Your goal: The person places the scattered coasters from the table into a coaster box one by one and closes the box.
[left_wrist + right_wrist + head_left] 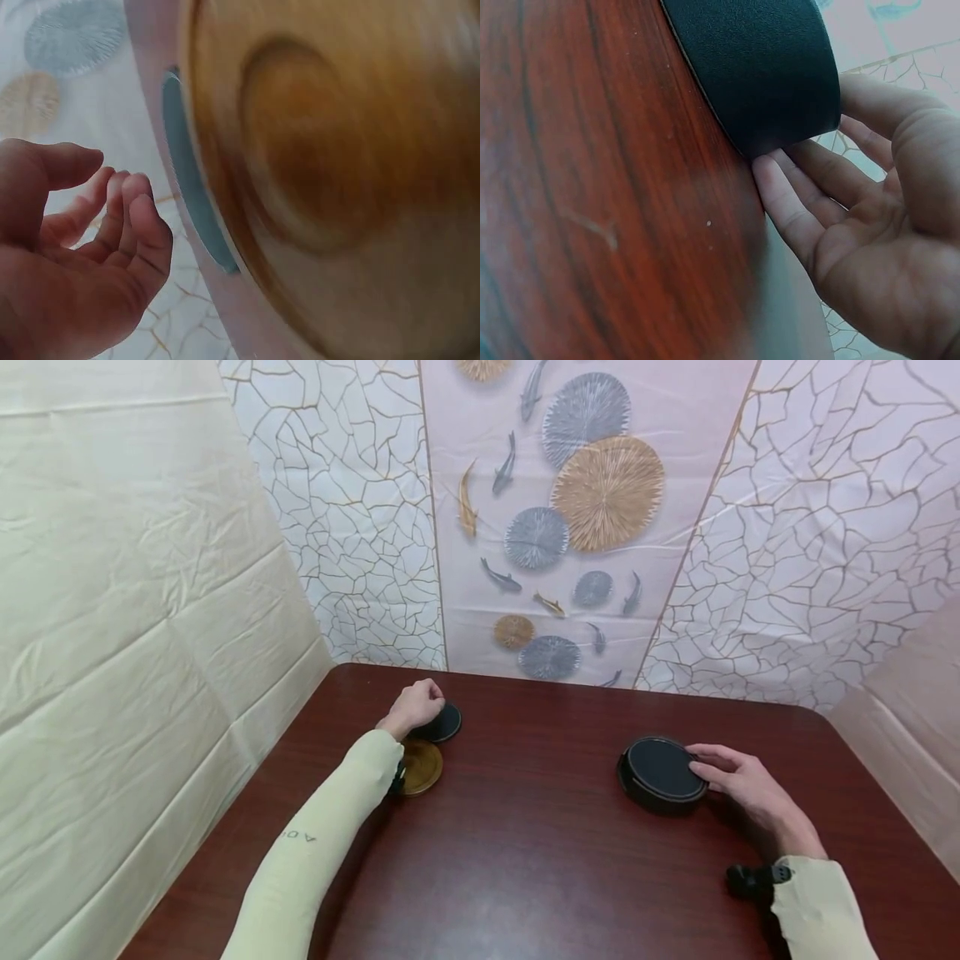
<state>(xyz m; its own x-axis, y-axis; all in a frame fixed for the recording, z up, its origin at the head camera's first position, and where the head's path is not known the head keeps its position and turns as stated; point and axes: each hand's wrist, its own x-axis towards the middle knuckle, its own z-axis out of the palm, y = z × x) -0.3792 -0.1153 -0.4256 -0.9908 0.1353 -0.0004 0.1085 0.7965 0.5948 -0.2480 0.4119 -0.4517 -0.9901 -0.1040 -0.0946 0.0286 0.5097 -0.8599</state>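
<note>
My left hand (415, 704) is over the far left of the table, beside a dark round coaster (448, 724). Its fingers are loosely bent with nothing between them, apart from the coaster in the left wrist view. Under that wrist lies a round brown wooden dish (390, 150) with a recessed centre, partly hidden by the sleeve in the head view. On the right, a low black round case (654, 777) with a flat top stands on the table. My right hand (753, 787) holds its right side, thumb at the upper edge and fingers low against the wall.
The dark red wooden table (525, 827) fills the lower view. A patterned cloth (495, 527) hangs behind its far edge, and a cream cloth (135, 610) lines the left side. Each wrist wears a small black camera (750, 881).
</note>
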